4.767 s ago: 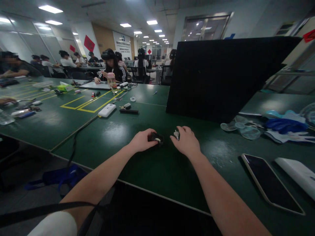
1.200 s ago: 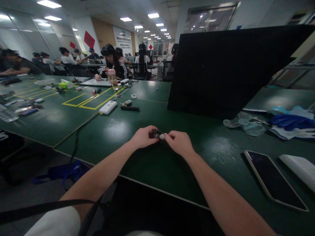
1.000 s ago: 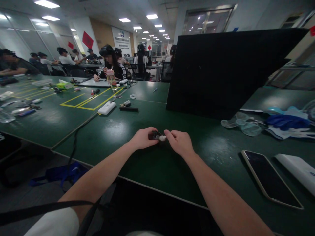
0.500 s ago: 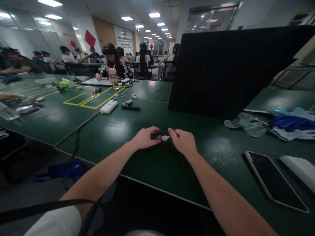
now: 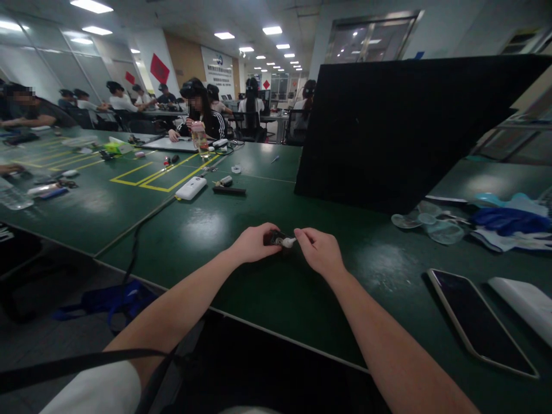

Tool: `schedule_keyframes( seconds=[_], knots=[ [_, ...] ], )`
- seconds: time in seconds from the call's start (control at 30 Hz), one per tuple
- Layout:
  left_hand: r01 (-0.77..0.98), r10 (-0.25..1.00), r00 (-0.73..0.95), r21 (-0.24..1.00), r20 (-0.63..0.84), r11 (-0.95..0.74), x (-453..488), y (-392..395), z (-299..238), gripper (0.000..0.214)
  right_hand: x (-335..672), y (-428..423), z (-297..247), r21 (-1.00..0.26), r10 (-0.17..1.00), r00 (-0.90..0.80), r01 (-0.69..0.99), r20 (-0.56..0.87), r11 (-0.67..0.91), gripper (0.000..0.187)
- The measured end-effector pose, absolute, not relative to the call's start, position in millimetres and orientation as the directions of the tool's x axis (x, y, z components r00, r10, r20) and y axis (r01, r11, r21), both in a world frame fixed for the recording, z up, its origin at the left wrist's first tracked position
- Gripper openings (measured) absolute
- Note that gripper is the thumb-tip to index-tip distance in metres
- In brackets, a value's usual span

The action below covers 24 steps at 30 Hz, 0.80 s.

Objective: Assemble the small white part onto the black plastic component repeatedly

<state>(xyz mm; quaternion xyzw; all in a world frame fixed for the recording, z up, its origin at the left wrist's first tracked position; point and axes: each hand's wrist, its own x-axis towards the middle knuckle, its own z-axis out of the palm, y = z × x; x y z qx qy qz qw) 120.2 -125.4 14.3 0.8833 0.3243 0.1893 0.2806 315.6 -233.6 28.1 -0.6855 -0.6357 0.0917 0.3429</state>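
Tabletop [image 5: 267, 305] gleams green beneath both hands [image 5: 254, 244] [image 5: 321, 251] — ceiling lights [image 5: 272, 30] overhead.

Ceiling [image 5: 172, 17]: greyish, dim between the lamps.
Lights [image 5: 91, 6]: white, rectangular, lit, receding in rows toward the far end.
Glass [image 5: 60, 80]: tall framed panes along the left.
Pillar [image 5: 146, 43]: pale, bearing a red diamond [image 5: 160, 69].
Back wall [image 5: 179, 54]: tan, hung with a white sign [image 5: 210, 60], lettering too small to read.
Metal frame [image 5: 334, 43]: high at right, around glazing speckled with light; door or window, hard to tell.
Right wall [image 5: 466, 29]: pale, shaded.
Table [image 5: 259, 299]: dark green, glossy, seamed, marked with yellow lines [image 5: 154, 187], hazily reflecting the lamps.
Chairs [image 5: 245, 129]: dark, farther back.
Floor [image 5: 56, 333]: dark grey, visible lower left.
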Motion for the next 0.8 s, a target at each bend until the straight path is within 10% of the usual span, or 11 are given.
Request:
schedule_keyframes(
  seconds=[0.27,0.6,0.8],
  knots=[
    [0.637,0.811,0.559,0.536,0.173,-0.553,79.3,-91.2,16.3,0.052,331.3,-235.0,23.4,-0.663,0.909,0.316,0.746,0.272,-0.061,0.061],
    [0.72,0.691,0.674,-0.026,0.261,-0.693,-6.5,-61.6,54.4,0.046,331.4,-233.5,20.5,-0.658,0.929,0.288,0.75,0.234,-0.067,0.06],
    [0.879,0.878,0.209,0.311,0.431,-0.361,-15.8,-31.4,34.9,0.052,334.9,-233.4,16.7,-0.654,0.931,0.305,0.749,0.199,-0.105,0.056]
  ],
)
